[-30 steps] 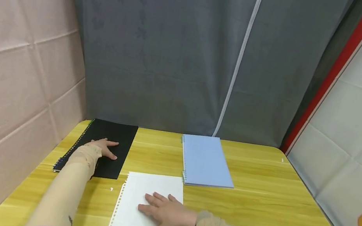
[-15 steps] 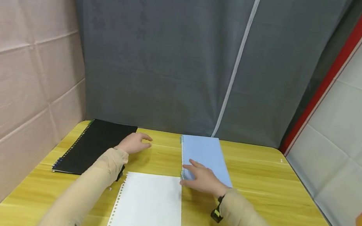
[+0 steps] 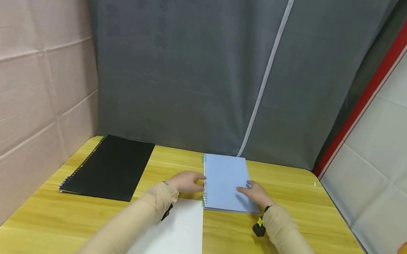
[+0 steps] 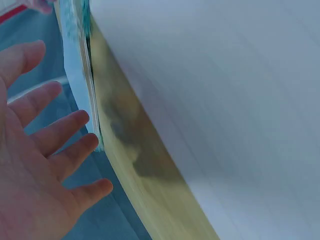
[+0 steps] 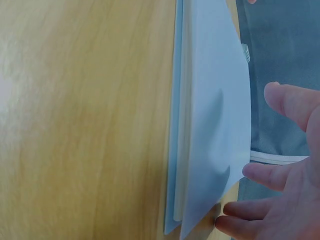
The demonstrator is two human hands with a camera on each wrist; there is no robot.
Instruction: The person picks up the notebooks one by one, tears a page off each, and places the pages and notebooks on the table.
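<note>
Blue notebook (image 3: 227, 183) is the landmark on the yellow wooden table (image 3: 310, 233): it lies flat and closed near the far edge, a little right of the middle, with its spiral binding along its left side.

Well to the left of it lies a black notebook (image 3: 111, 166), also flat and closed, its spiral running down its own left edge, close to the pink wall (image 3: 15, 79).

Between the two, just beside the blue notebook's spiral edge, is the left hand (image 3: 186, 182). Its fingers reach toward the binding with the tips at or touching it; the left wrist view (image 4: 37, 165) shows them spread and straight, curled round nothing, so this grip is open.

Nearer the person than the blue notebook, and just left of its near corner, lies a loose white sheet (image 3: 172, 246), partly covered by the left sleeve (image 3: 131, 226).

On the blue notebook's right part rests the right hand (image 3: 257, 194), fingers laid out toward the middle of the cover. In the right wrist view (image 5: 285, 170) the fingers are extended and relaxed beside the cover's edge, which looks slightly lifted from the pages; this grip is open too, clasping nothing.

Behind the blue notebook hangs a grey curtain (image 3: 197, 64), and to its right stands a white panel with a red stripe (image 3: 369, 86).
</note>
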